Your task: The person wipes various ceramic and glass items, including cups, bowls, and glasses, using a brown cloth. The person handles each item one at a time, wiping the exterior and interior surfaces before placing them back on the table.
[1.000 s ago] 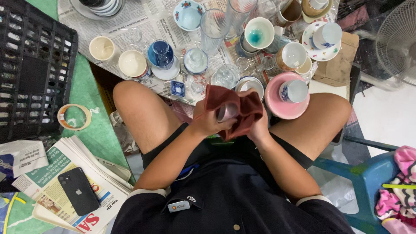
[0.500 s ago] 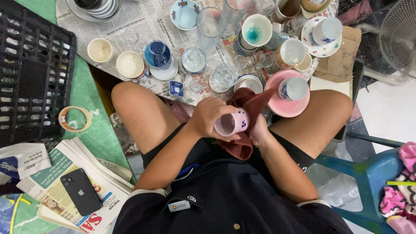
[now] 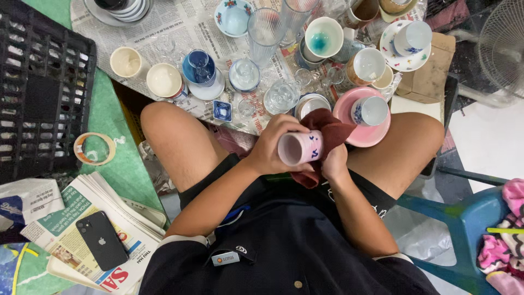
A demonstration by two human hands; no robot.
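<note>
Over your lap, your left hand grips a pink cup; your right hand presses a maroon cloth against it. Ahead, newspaper (crowded with cups) covers the floor, a black crate left.

The right hand is mostly buried under the dark red cloth, so its grip cannot be made out. The left hand covers the near side of the pink cup, whose blue marks are too small to read. The stacked plates and the tall glass are cut off at the top edge. The fan runs off the right edge.
</note>
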